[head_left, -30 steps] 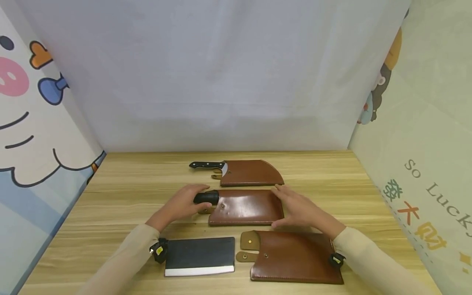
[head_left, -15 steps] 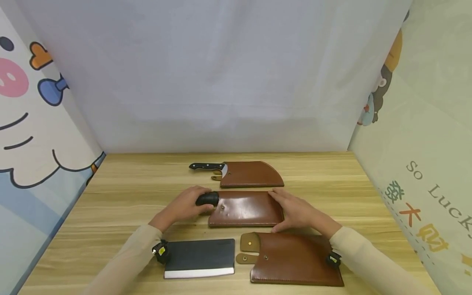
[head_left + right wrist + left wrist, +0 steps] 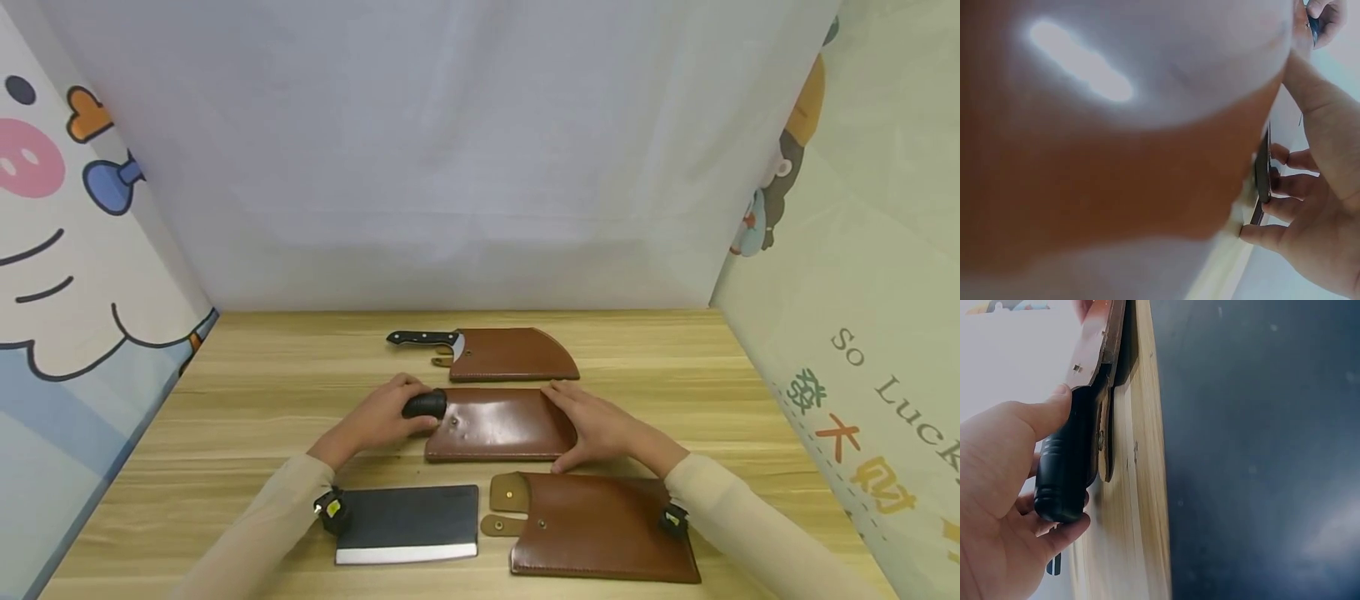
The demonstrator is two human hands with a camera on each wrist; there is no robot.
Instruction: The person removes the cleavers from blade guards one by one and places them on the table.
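Note:
In the head view, a cleaver with a black handle lies in a glossy brown leather sheath at mid-table. My left hand holds that handle from the left. Its thumb lies along the handle in the left wrist view, with fingers behind it and under the butt end. My right hand spans the sheath's right end, fingertips at the far edge and thumb at the near corner. In the right wrist view, brown leather fills the foreground and hides the thumb tip of the right hand.
Behind lies another sheathed cleaver with a riveted black handle. Near the left forearm rests a dark blade with a bright edge. A larger brown sheath with tan straps lies under the right wrist. Printed panels flank the wooden table.
My right hand has slid slightly left along the sheath's end. The left hand has shifted a little right on the handle, and the sheathed cleaver has stayed in place.

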